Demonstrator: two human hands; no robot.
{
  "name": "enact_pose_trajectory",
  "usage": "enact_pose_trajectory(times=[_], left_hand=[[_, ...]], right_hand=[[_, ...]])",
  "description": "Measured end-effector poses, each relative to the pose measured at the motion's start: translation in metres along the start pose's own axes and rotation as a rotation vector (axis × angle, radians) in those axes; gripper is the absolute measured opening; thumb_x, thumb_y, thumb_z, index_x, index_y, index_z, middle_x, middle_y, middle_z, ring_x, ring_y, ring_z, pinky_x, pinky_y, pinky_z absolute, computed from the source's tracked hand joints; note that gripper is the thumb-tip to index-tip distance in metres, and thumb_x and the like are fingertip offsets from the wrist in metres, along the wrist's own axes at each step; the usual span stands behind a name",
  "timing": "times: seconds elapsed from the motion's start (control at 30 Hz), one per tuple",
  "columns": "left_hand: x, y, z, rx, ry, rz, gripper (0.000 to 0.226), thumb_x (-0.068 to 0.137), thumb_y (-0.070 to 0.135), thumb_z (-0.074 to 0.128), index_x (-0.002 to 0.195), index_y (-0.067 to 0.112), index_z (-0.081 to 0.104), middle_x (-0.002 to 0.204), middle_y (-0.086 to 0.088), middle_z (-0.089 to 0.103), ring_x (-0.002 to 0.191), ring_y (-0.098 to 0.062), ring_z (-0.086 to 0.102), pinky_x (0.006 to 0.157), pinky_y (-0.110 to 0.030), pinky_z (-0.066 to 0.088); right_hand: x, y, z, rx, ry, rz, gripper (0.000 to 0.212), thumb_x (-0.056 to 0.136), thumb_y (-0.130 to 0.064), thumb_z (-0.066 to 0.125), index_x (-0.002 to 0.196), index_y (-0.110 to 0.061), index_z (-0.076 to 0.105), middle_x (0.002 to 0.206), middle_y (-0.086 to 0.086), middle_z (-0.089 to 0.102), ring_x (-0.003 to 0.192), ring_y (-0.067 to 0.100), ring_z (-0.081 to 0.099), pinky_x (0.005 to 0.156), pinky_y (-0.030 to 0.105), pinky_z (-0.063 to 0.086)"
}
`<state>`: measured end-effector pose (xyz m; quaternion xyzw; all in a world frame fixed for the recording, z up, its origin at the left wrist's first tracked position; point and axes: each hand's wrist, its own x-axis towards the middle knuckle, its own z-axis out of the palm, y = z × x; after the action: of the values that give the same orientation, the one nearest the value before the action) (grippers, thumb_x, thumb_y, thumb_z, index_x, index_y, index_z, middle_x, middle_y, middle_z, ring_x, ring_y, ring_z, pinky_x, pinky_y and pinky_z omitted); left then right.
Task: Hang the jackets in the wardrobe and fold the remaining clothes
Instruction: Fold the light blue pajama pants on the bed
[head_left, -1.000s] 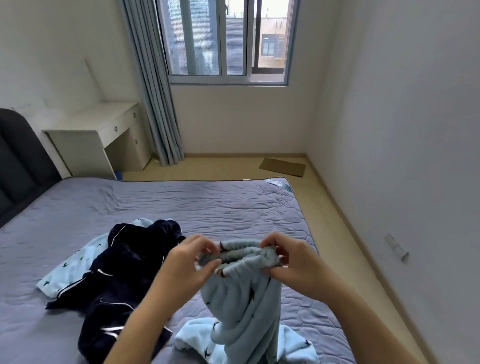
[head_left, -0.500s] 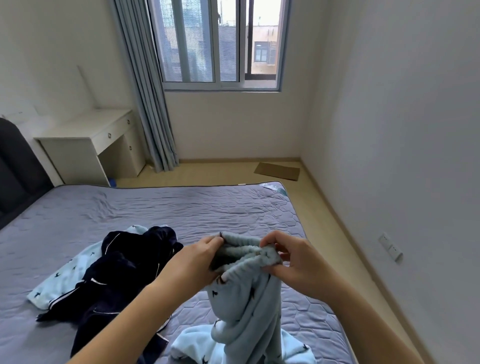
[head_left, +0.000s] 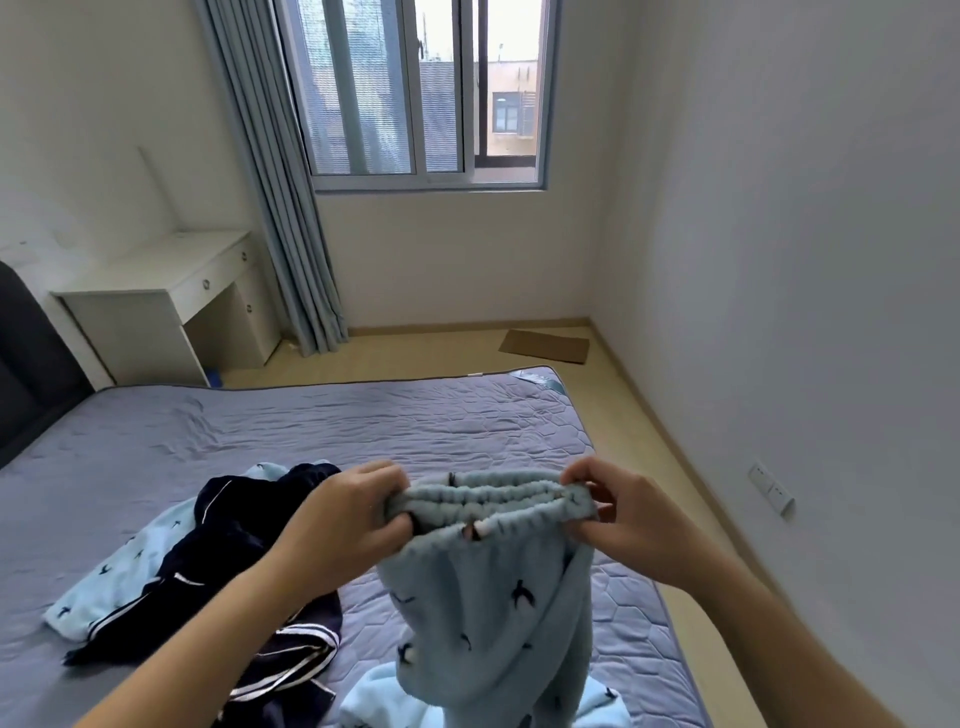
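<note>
Fleece pyjama trousers (head_left: 483, 587), pale blue, hung at lower centre above the bed (head_left: 363, 421). Left hand (head_left: 348, 514) and right hand (head_left: 631, 514) pinched the elastic waistband (head_left: 493, 499) ends. Soft, light, limp; waistband judged the soundest hold.

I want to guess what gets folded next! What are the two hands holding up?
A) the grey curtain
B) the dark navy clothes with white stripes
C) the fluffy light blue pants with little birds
C: the left hand and the right hand each pinch an end of the stretchy waistband of the light blue pants, while the navy clothes lie on the bed.
</note>
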<state>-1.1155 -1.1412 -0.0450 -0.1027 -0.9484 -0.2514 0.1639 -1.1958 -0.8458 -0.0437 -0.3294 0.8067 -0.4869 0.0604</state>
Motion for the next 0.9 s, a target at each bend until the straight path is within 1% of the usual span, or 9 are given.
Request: enact_pose_trajectory(times=[0.1,0.23,0.3,0.37,0.47,0.6,0.67,0.8,0.9], left_hand=[[-0.002,0.003,-0.008,0.115,0.006,0.076,0.016,0.067,0.033,0.047,0.067,0.018,0.046,0.061,0.009,0.047,0.057,-0.010,0.043,0.051,-0.017,0.034],[-0.004,0.005,-0.014,-0.029,0.015,0.081,0.008,0.068,0.028,0.048,0.067,0.022,0.041,0.058,0.009,0.043,0.053,-0.005,0.035,0.050,-0.017,0.030],[-0.003,0.009,-0.021,-0.073,0.055,0.060,0.010,0.068,0.030,0.047,0.074,0.025,0.042,0.058,0.008,0.045,0.052,-0.004,0.036,0.049,-0.014,0.030],[-0.003,0.015,-0.032,-0.060,0.044,0.064,0.016,0.068,0.035,0.044,0.084,0.034,0.041,0.067,0.012,0.052,0.055,-0.003,0.044,0.049,-0.012,0.033],[0.000,0.026,-0.048,0.094,-0.008,0.225,0.027,0.072,0.029,0.042,0.098,0.036,0.041,0.079,0.024,0.057,0.060,0.000,0.051,0.051,-0.013,0.041],[0.010,0.032,-0.067,0.290,-0.136,0.447,0.027,0.077,0.016,0.040,0.102,0.027,0.045,0.092,0.012,0.057,0.072,-0.008,0.053,0.049,-0.028,0.045],[0.016,0.036,-0.081,0.334,-0.200,0.461,0.030,0.078,0.017,0.038,0.105,0.030,0.045,0.095,0.013,0.057,0.073,-0.011,0.056,0.052,-0.029,0.046],[0.028,0.042,-0.102,0.370,-0.312,0.422,0.045,0.079,0.023,0.030,0.117,0.043,0.044,0.108,0.017,0.056,0.089,-0.007,0.055,0.073,-0.025,0.044],[0.036,0.048,-0.109,0.413,-0.448,0.357,0.034,0.080,0.019,0.036,0.108,0.032,0.051,0.099,0.014,0.049,0.081,-0.005,0.047,0.073,-0.020,0.037]], right_hand=[[0.002,-0.002,0.006,-0.029,-0.009,-0.082,0.039,0.074,0.000,0.072,0.094,-0.029,0.057,0.106,-0.015,0.061,0.096,0.014,0.063,0.074,0.035,0.058],[0.005,-0.013,0.006,-0.089,-0.011,-0.329,0.032,0.075,-0.006,0.066,0.100,-0.024,0.055,0.122,-0.017,0.055,0.112,0.009,0.058,0.075,0.024,0.056],[0.008,-0.020,0.001,-0.255,-0.035,-0.491,0.033,0.078,-0.010,0.061,0.106,-0.025,0.054,0.127,-0.013,0.053,0.112,0.009,0.058,0.078,0.020,0.054],[0.012,-0.024,-0.007,-0.478,-0.091,-0.593,0.036,0.081,-0.012,0.058,0.111,-0.030,0.052,0.128,-0.012,0.050,0.102,0.011,0.060,0.074,0.026,0.055],[0.018,-0.032,-0.020,-0.680,-0.228,-0.631,0.035,0.083,-0.014,0.054,0.112,-0.034,0.050,0.117,-0.009,0.050,0.082,0.014,0.061,0.062,0.027,0.054],[0.024,-0.038,-0.036,-0.898,-0.407,-0.606,0.026,0.087,-0.023,0.054,0.106,-0.036,0.044,0.114,-0.006,0.048,0.072,0.014,0.057,0.056,0.028,0.053],[0.027,-0.039,-0.048,-0.948,-0.429,-0.569,0.018,0.090,-0.029,0.053,0.103,-0.037,0.042,0.116,-0.008,0.047,0.078,0.014,0.060,0.062,0.033,0.057],[0.036,-0.055,-0.065,-0.940,-0.364,-0.651,0.011,0.089,-0.036,0.053,0.096,-0.034,0.045,0.110,-0.010,0.049,0.074,0.007,0.054,0.061,0.025,0.055],[0.039,-0.069,-0.069,-0.966,-0.330,-0.723,0.008,0.088,-0.037,0.051,0.093,-0.030,0.050,0.108,-0.010,0.050,0.072,0.007,0.055,0.059,0.019,0.051]])
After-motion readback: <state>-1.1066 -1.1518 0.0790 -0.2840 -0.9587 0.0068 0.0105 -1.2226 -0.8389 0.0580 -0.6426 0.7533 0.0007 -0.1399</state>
